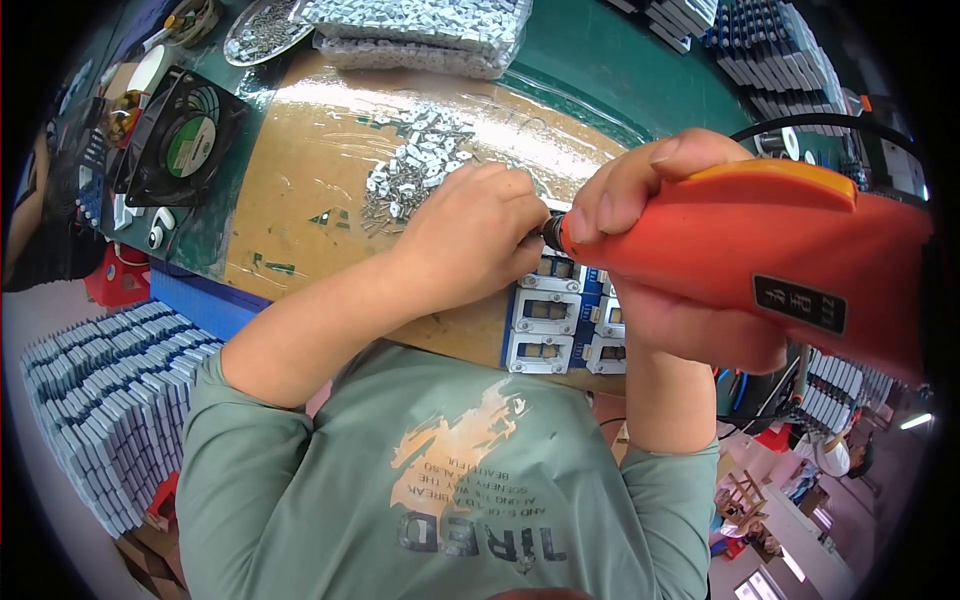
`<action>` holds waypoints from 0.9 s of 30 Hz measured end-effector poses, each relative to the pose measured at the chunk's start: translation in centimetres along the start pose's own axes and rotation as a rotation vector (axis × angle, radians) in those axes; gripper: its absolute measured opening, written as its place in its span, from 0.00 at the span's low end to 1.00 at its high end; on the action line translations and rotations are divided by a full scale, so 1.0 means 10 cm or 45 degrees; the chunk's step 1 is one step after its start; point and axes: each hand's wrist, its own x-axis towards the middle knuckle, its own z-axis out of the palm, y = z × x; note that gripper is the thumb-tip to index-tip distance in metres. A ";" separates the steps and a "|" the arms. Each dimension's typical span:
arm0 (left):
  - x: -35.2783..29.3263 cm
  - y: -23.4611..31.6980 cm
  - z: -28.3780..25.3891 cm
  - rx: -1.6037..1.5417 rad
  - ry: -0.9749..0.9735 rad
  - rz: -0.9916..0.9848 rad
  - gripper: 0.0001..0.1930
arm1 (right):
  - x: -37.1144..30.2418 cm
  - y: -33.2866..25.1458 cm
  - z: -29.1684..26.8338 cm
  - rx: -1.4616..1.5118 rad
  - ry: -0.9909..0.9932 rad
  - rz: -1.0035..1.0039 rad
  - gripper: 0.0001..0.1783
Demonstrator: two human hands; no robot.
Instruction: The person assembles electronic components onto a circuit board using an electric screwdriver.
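Observation:
My right hand (665,220) is wrapped round a red electric screwdriver (700,245) with an orange strip along its top. The tool lies nearly level, its dark tip pointing left. My left hand (475,225) is closed, fingertips pinched right at that tip; whatever they hold is hidden. Below the two hands sits a panel of blue circuit boards (586,335) carrying white rectangular frames (547,312), partly covered by the right hand and the tool. Just beyond the left hand spreads a loose pile of screws and small white clips (415,165).
A black fan (185,140) stands at the left of the table. Clear bags of white parts (420,30) and a dish of screws (265,32) sit at the back. Stacked boards (110,400) rise at lower left, more (775,60) at far right. A black cable (830,120) runs behind the tool.

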 end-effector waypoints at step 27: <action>-0.33 -0.07 -0.61 0.240 0.154 -0.010 0.05 | -0.35 0.08 -0.29 -0.074 0.367 -0.228 0.67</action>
